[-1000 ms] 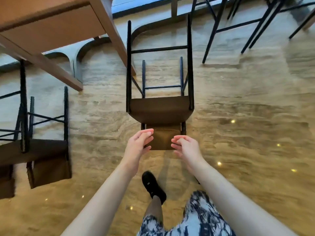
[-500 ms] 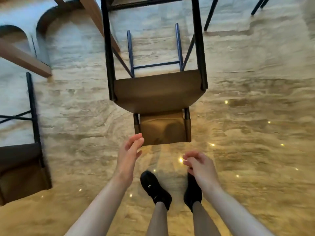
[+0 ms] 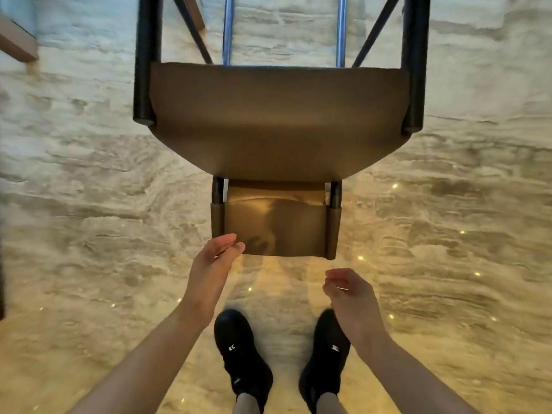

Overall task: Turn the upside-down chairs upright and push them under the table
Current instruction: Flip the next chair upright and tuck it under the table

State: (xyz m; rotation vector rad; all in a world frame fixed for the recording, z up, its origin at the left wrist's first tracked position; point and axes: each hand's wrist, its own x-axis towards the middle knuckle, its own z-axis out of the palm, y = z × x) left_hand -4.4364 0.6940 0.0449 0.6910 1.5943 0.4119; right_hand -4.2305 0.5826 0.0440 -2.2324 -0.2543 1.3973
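The chair (image 3: 277, 121) stands upside-down on the floor (image 3: 89, 234) before the person's shoes. Left hand (image 3: 213, 264) reaches its backrest (image 3: 274, 225), fingers loose; right hand (image 3: 349, 294) hovers empty. Next: grasp and flip it.

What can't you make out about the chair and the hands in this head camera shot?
- Chair: the ends of its legs are cut off by the top edge of the head view.
- Table: only a corner shows at the left edge.
- Left hand: its fingertips overlap the backrest; actual contact cannot be told.
- Right hand: motion-blurred, so the finger positions are unclear.
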